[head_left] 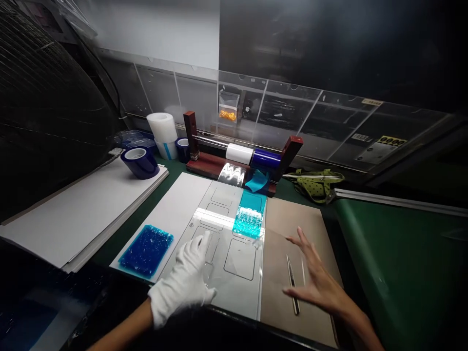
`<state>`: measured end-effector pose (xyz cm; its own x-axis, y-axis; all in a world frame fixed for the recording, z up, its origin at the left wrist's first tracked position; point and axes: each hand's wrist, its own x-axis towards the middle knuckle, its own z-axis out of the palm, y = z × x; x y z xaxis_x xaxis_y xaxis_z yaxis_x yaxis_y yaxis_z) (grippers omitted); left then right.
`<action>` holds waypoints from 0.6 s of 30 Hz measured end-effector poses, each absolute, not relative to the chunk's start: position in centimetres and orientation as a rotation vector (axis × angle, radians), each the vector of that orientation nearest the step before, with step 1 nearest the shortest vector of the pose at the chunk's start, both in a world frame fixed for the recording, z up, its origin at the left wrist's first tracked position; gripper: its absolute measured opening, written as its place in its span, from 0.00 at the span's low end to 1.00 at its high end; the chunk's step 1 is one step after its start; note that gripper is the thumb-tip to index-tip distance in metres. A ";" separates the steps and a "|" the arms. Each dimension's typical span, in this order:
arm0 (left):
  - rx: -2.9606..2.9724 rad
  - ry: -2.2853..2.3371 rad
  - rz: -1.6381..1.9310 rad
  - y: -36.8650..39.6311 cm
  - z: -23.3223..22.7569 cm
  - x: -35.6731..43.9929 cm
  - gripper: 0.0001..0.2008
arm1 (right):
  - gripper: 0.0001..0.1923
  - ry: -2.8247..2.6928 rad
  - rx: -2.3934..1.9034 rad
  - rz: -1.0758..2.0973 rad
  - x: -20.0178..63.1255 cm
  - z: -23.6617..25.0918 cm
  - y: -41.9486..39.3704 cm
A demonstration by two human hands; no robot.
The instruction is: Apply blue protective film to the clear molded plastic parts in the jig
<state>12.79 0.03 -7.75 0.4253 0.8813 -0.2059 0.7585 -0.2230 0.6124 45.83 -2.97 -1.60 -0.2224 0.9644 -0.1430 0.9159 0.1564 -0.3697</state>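
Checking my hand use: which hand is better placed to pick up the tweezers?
Right. The bare right hand hovers open beside the tweezers on the brown board, while the gloved left hand rests on the clear template sheet.

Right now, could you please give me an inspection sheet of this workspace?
Surface: green bench with a brown board and white sheets.
Job's things: clear template with cut-out rectangles; teal film on it; tweezers on the board.
Clutter: blue pad, blue tape roll, white roll, roll holder, green strap.
Grippers: gloved left hand flat on the template; bare right hand open over the tweezers, contact unclear.
Cables: nothing seen.
Surroundings: clear partition behind, dark mesh at left.
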 end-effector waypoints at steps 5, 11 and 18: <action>1.399 1.238 0.477 -3.3 -12.3 14.9 0.57 | 0.62 -2.037 -2.050 0.393 48.5 -12.1 1.7; 1.015 1.073 0.777 -7.1 -20.4 16.8 0.68 | 0.63 -2.026 -2.056 0.431 50.8 -18.9 4.0; 0.986 1.104 0.519 -6.3 -18.6 18.1 0.37 | 0.61 -2.124 -2.043 0.464 51.8 -20.5 4.2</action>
